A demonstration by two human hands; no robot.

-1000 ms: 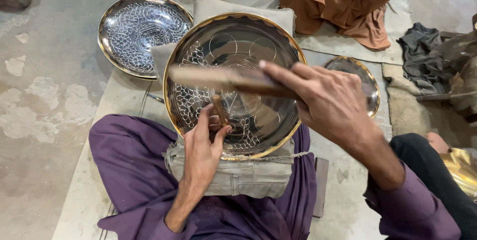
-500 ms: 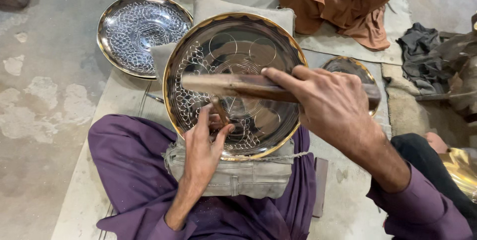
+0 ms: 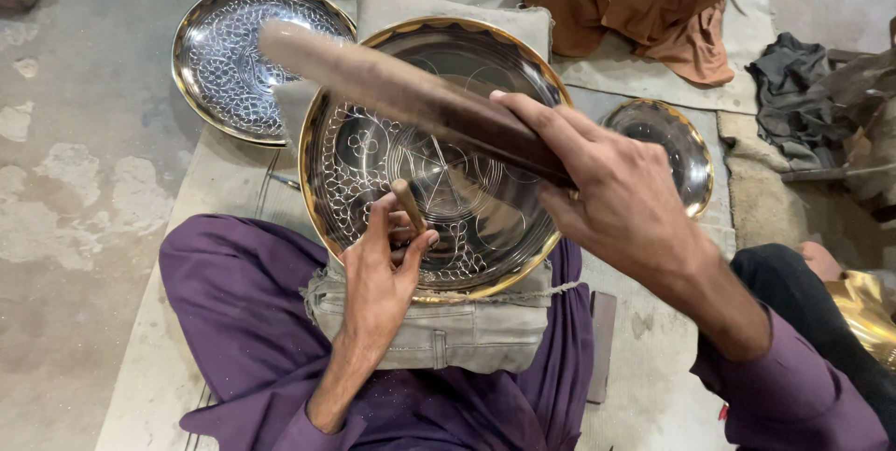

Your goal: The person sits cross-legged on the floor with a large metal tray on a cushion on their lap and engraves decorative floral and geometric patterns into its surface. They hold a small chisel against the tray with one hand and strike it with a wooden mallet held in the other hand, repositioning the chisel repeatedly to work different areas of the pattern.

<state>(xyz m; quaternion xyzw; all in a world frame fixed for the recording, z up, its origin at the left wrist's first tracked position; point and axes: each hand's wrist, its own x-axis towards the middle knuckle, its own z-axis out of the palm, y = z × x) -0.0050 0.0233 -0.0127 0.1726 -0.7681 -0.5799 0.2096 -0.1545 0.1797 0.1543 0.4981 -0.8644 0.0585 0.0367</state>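
Head view shows three round metal dishes with gold rims: one large engraved tray under both hands, one patterned tray beyond the left hand, and one small bowl just past the right hand. One wooden mallet and one short chisel are in use. One grey cushion lies under the large tray, on the person's purple-clad lap.

Left hand is nearly closed, fingers pinched around the chisel, which stands tilted with its tip on the large tray's engraved surface; the hand's edge rests on the tray's near rim. Right hand is clenched around the dark end of the mallet, whose blurred pale head reaches out above the tray, over and beyond the left hand.
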